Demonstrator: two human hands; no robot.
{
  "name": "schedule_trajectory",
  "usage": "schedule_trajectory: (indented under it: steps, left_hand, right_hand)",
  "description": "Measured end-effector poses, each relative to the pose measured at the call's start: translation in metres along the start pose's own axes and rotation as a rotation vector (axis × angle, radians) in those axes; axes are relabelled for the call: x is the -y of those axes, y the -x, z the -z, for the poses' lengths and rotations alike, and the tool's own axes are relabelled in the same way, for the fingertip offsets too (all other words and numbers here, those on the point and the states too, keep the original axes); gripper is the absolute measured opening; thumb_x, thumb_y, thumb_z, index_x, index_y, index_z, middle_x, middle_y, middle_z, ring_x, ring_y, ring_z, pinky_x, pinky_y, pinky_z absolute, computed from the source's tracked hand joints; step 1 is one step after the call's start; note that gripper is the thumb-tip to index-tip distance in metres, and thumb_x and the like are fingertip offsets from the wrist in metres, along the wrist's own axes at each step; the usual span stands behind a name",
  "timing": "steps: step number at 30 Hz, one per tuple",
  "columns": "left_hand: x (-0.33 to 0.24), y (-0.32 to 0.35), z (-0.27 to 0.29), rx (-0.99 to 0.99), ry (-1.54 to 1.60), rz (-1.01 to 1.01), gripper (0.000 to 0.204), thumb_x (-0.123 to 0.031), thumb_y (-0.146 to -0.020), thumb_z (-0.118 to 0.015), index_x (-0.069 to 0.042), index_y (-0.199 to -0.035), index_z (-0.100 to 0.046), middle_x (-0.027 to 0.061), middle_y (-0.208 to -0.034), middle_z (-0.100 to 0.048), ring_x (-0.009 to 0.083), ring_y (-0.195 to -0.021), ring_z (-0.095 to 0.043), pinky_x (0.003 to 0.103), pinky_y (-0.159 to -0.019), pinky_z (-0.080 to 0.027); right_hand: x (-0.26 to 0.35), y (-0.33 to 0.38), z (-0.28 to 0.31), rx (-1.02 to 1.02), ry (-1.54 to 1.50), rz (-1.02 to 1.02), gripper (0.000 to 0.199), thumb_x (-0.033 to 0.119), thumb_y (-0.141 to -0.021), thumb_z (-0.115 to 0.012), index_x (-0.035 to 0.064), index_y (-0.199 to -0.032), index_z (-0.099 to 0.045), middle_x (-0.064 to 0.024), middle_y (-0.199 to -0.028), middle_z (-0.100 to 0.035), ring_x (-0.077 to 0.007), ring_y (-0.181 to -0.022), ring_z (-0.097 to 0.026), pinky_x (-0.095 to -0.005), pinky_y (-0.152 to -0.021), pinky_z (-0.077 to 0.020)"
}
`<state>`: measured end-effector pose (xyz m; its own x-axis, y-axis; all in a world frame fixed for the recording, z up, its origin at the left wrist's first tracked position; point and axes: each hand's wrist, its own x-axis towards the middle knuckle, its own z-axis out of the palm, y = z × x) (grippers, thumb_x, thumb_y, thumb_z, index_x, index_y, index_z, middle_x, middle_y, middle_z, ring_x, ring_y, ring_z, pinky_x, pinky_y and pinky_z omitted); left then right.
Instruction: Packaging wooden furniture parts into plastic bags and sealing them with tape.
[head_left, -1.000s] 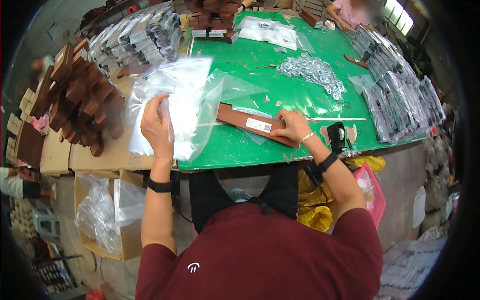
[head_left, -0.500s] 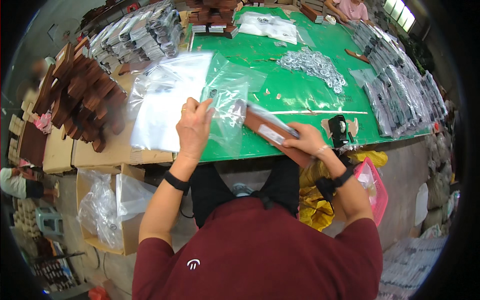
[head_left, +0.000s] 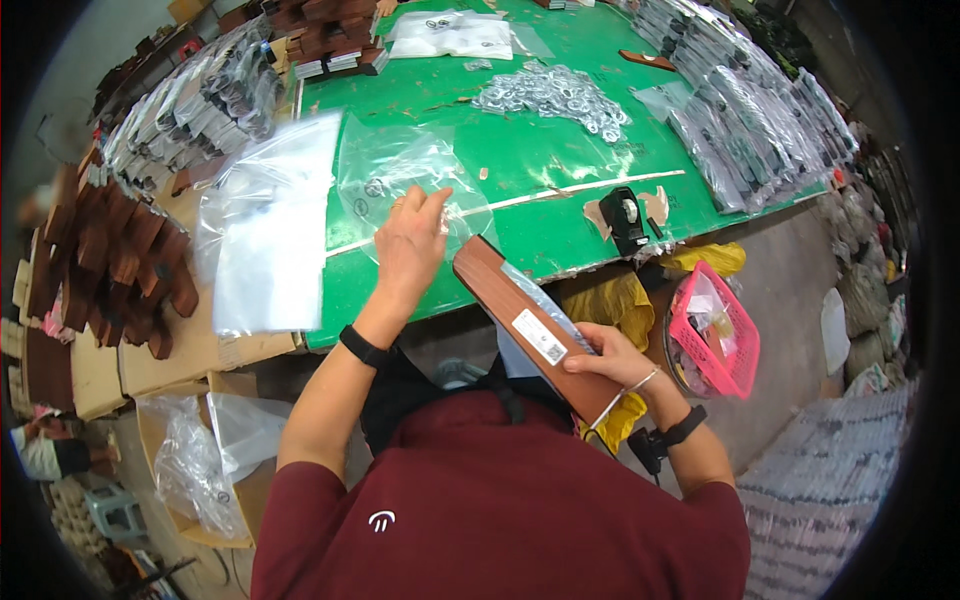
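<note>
My left hand (head_left: 412, 246) is raised above the near edge of the green table (head_left: 520, 215). Its fingers are closed on a thin clear plastic bag (head_left: 390, 160) with small dark printed marks; the bag spreads out beyond the fingertips. In my right hand (head_left: 612, 358) is a long reddish-brown wooden-looking board (head_left: 500, 291), with a white label on its face and a silvery strip along one side. The board slants from near my body up towards the bag, its far end apart from the left hand. A stack of clear bags (head_left: 268, 270) lies to the left.
Dark brown pieces (head_left: 120, 260) are piled at the left. Wrapped packs (head_left: 740, 130) stand at the right, near a black tape dispenser (head_left: 627, 222). Metal rings (head_left: 550, 97) lie mid-table. Below are a pink basket (head_left: 738, 350) and a carton (head_left: 170, 430) of plastic.
The board has come back towards my body, with its label turned more upward. The bag is now apart from the stack. The whole view has shifted, with the table's things farther left.
</note>
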<state>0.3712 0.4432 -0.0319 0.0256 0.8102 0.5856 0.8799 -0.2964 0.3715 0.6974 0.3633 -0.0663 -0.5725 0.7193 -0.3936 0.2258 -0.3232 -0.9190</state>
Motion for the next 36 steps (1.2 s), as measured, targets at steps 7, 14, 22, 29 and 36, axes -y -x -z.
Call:
schedule_trajectory:
  steps: [7,14,22,29,36]
  left_hand:
    - [-0.014,0.026,-0.009,0.068,-0.061,-0.063,0.032,-0.019,-0.091,-0.065,-0.012,-0.122,-0.066,0.0108,-0.099,-0.068,0.0301,-0.085,-0.065,0.043,-0.068,-0.051]
    - [0.009,-0.010,0.021,0.050,-0.189,-0.032,0.032,-0.030,-0.091,-0.067,-0.015,-0.119,-0.069,0.0101,-0.079,-0.065,0.0293,-0.075,-0.065,0.042,-0.063,-0.050]
    - [-0.019,0.058,0.023,0.192,-0.051,-0.215,0.052,-0.020,-0.084,-0.071,-0.020,-0.135,-0.060,0.0062,-0.076,-0.057,0.0201,-0.069,-0.060,0.035,-0.055,-0.048]
    - [-0.036,0.033,0.003,0.278,0.004,-0.310,0.030,-0.016,-0.080,-0.068,-0.015,-0.110,-0.068,0.0059,-0.085,-0.052,0.0241,-0.082,-0.057,0.036,-0.067,-0.050]
    - [-0.025,0.051,0.044,0.075,-0.060,-0.199,0.028,-0.017,-0.074,-0.067,-0.016,-0.102,-0.069,0.0041,-0.081,-0.051,0.0250,-0.075,-0.059,0.036,-0.063,-0.049]
  right_hand:
    - [0.018,-0.067,-0.050,0.060,-0.281,-0.030,0.054,0.028,-0.089,-0.074,-0.0008,-0.130,-0.055,-0.0049,-0.120,-0.064,-0.0097,-0.107,-0.059,-0.0267,-0.093,-0.0480]
    - [0.028,-0.059,-0.050,0.050,-0.006,0.118,0.053,0.028,-0.087,-0.077,-0.0028,-0.126,-0.058,-0.0077,-0.118,-0.065,-0.0125,-0.108,-0.059,-0.0281,-0.094,-0.0462]
    - [0.031,-0.099,-0.072,-0.070,-0.501,0.031,0.047,0.030,-0.092,-0.070,0.0002,-0.126,-0.057,-0.0068,-0.111,-0.067,-0.0134,-0.097,-0.066,-0.0284,-0.082,-0.0543]
    - [0.009,-0.129,-0.103,-0.080,-0.336,0.216,0.056,0.027,-0.099,-0.062,0.0053,-0.145,-0.039,-0.0073,-0.144,-0.046,-0.0151,-0.128,-0.046,-0.0347,-0.108,-0.0402]
    - [0.017,-0.136,-0.103,-0.027,-0.342,0.145,0.046,0.030,-0.100,-0.058,0.0052,-0.137,-0.050,-0.0079,-0.132,-0.057,-0.0164,-0.119,-0.055,-0.0334,-0.101,-0.0454]
